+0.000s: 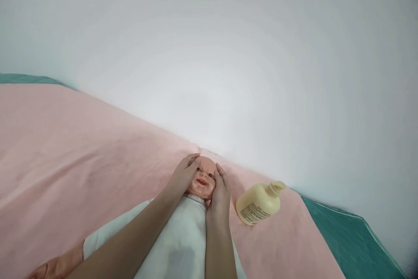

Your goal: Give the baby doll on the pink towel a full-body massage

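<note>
I see left hand [183, 178] and right hand [221, 193] cupping the doll's head [204, 184] between them, fingers extended, not closed. White-clothed body [181, 231] between the forearms, on pink cloth [65, 148]. Yellow pump bottle [271, 200] just beside right hand; dark label print [254, 214] too small for me to read.

The head sides of the bald, white-clothed plastic doll [203, 185] are hidden by the fingers [222, 176]; its lower body is cut off below. The pale-yellow plastic pump bottle's [263, 198] print cannot be read.
</note>
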Action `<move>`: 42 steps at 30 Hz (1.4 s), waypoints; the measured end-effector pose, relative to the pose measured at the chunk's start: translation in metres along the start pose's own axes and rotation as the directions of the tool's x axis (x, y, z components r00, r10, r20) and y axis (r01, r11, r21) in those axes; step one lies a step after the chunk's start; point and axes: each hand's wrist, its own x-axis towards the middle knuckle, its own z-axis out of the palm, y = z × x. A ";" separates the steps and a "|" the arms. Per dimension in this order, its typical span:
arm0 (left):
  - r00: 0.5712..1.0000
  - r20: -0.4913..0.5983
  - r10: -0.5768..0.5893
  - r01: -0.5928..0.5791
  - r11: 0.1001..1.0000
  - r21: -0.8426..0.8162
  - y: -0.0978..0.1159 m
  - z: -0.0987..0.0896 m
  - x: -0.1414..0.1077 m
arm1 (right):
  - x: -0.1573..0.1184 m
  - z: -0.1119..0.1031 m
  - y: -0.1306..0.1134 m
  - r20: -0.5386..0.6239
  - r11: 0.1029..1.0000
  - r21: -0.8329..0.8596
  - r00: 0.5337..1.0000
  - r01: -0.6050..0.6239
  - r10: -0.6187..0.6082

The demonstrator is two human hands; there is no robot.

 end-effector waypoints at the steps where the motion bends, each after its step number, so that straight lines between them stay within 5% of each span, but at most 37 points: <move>1: 1.000 0.001 -0.004 0.004 1.000 -0.002 0.000 0.000 0.000 | 0.000 0.000 0.000 -0.002 1.000 -0.001 1.000 -0.002 0.002; 42: 1.000 0.016 -0.011 0.011 1.000 0.009 0.001 0.000 -0.001 | 0.003 0.000 0.003 0.011 1.000 -0.012 1.000 0.014 -0.014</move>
